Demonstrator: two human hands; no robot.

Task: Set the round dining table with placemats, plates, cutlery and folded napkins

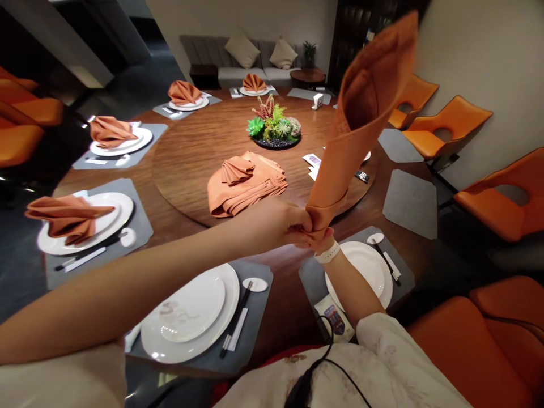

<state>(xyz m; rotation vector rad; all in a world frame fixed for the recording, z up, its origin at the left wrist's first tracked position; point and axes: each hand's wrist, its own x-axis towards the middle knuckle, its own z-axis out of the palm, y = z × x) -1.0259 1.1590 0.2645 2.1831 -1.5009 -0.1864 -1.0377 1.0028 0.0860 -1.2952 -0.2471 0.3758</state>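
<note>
An orange cloth napkin (346, 153), rolled into a tall cone, stands upright over the table with its wide mouth at the top. My left hand (283, 224) reaches across from the left and is closed on the cone's narrow, folded lower end. Just below that end is my right hand (322, 240), with a white band at the wrist; its fingers close against the same cloth and are partly hidden. Beyond my hands lies a stack of flat orange napkins (229, 198), with a small pleated napkin (238, 170) on top.
A round wooden turntable (191, 164) carries a plant centrepiece (274, 127). White plates (193, 306) with chopsticks (236, 320) rest on grey placemats (410, 195). Folded napkins (113, 131) stand on the plates along the left and far side. Orange chairs (450, 127) line the right.
</note>
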